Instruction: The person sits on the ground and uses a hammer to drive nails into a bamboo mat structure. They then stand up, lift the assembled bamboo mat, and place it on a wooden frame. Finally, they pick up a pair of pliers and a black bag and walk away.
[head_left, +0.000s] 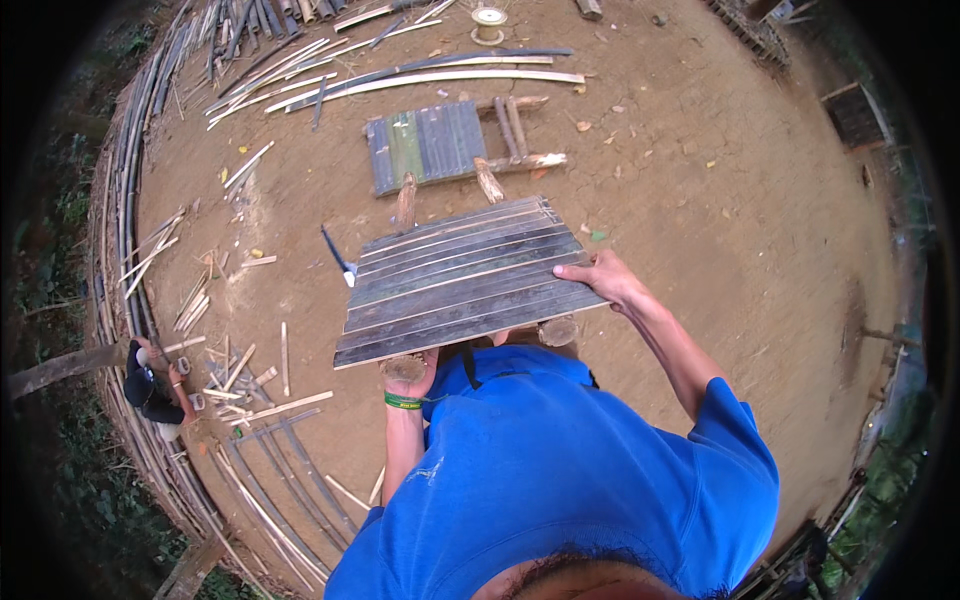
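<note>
In front of my body a small slatted bench [460, 275] is held tilted, its top made of dark grey bamboo strips with pale gaps. Round log ends [558, 330] poke out under its near edge. My right hand [610, 282] grips the right edge, thumb on top and fingers mostly hidden below. At the near left corner my left hand [420, 378], with a green wristband, is cupped around another log end. Beyond it lies a second slatted piece [425, 145] with a log frame, on the ground. A thin dark tool with a pale end [338, 255] is left of the bench.
Bamboo strips [430, 77] lie across the ground at the back, near a pale spool [488, 25]. Offcuts [235, 385] are scattered to the left. Long dark poles [128, 210] line the left edge, where another person [155, 390] crouches. Brown dirt [720, 250] extends to the right.
</note>
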